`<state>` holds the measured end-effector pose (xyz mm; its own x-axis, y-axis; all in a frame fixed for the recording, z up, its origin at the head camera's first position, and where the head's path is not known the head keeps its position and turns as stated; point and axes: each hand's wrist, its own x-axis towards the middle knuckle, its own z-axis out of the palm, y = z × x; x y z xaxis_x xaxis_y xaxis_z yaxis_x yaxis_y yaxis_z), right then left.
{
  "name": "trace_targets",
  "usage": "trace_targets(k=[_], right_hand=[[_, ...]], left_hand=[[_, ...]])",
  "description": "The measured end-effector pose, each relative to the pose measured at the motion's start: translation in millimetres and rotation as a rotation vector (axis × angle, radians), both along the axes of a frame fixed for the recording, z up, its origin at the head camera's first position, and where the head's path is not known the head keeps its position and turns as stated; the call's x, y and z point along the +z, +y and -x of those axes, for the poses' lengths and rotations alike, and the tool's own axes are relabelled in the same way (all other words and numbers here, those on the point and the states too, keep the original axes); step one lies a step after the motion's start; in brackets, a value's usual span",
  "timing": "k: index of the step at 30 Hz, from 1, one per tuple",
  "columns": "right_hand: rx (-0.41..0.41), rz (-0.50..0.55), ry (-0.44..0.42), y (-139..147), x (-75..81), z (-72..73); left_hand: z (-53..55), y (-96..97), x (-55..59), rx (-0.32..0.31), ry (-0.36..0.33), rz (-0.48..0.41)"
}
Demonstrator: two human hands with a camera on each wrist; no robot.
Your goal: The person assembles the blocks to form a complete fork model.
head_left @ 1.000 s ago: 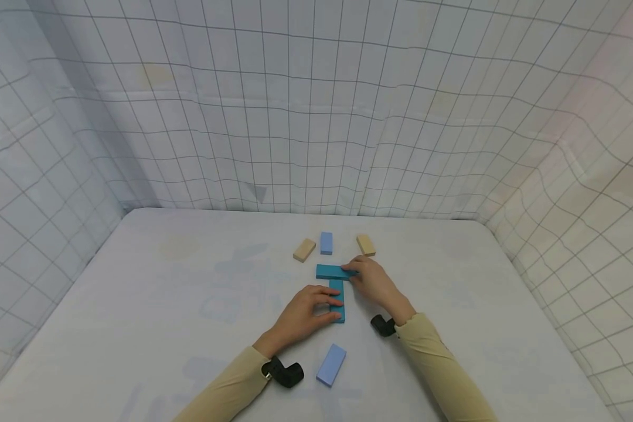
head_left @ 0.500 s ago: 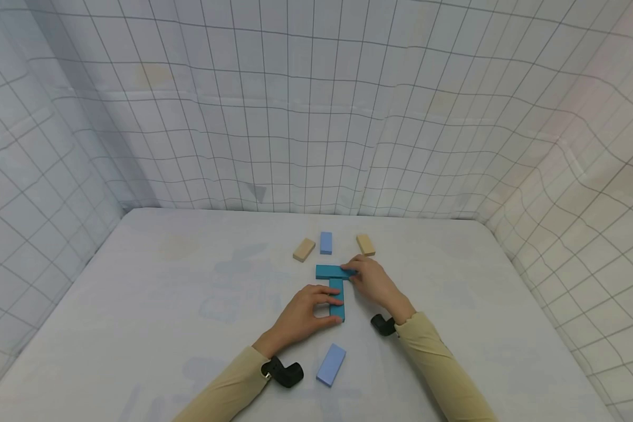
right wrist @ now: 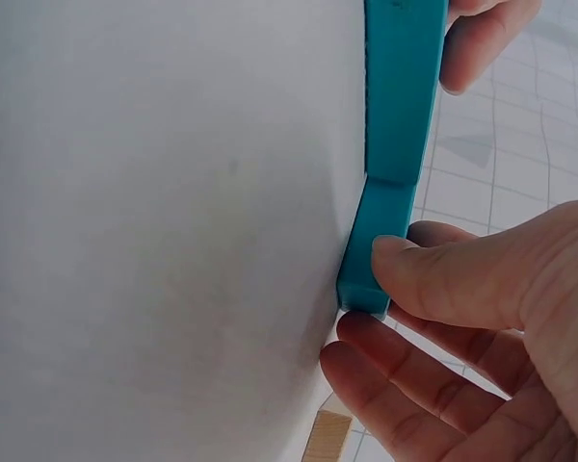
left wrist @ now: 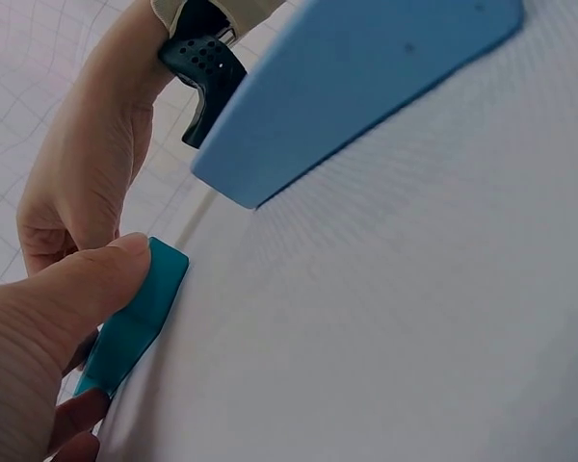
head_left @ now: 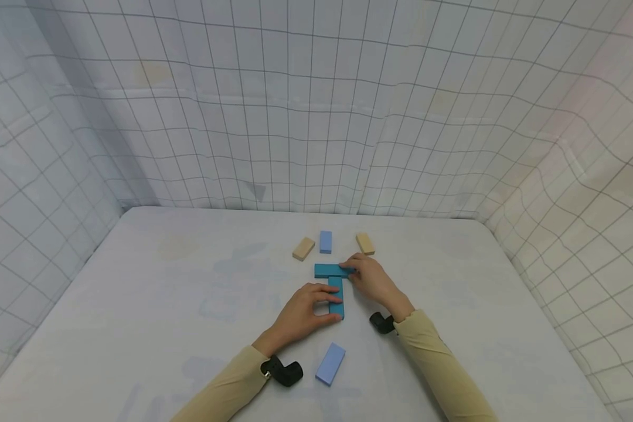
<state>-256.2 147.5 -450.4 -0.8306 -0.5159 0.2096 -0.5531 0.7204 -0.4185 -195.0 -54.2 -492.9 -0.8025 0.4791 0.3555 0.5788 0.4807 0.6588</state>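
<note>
Two teal blocks lie flat on the white table, forming a T. My left hand (head_left: 307, 309) grips the stem block (head_left: 336, 283) by its sides, thumb at the near end and fingers over its top. My right hand (head_left: 373, 281) pinches the right end of the crossbar block (head_left: 326, 270), which lies crosswise beyond the stem. In the right wrist view the stem block (right wrist: 401, 96) butts against the side of the crossbar block (right wrist: 366, 250). The left wrist view shows my thumb against the end of the stem block (left wrist: 140, 322).
A light blue block (head_left: 330, 364) lies nearer me, between the forearms. Beyond the T are another light blue block (head_left: 325, 242) and two wooden blocks, one to the left (head_left: 303, 249) and one to the right (head_left: 365, 243), close to my right hand. Gridded white curtains surround the table.
The stem block has slid slightly away from me, up against the crossbar, in my left hand's grip. My right hand and the crossbar have hardly moved.
</note>
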Motion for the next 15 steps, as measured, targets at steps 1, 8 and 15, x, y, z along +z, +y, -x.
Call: trace_targets(k=[1,8,15], right_hand=[[0.0,-0.001,0.0,-0.1,-0.2,0.2],[0.002,-0.003,0.004,-0.2,-0.4,-0.1],[-0.001,-0.006,0.007,-0.3,-0.4,-0.2]], left_hand=[[0.2,-0.2,-0.4,0.001,0.0,-0.001],[0.3,-0.5,-0.6,0.007,-0.003,-0.004],[0.0,0.0,-0.3,0.011,-0.006,-0.005]])
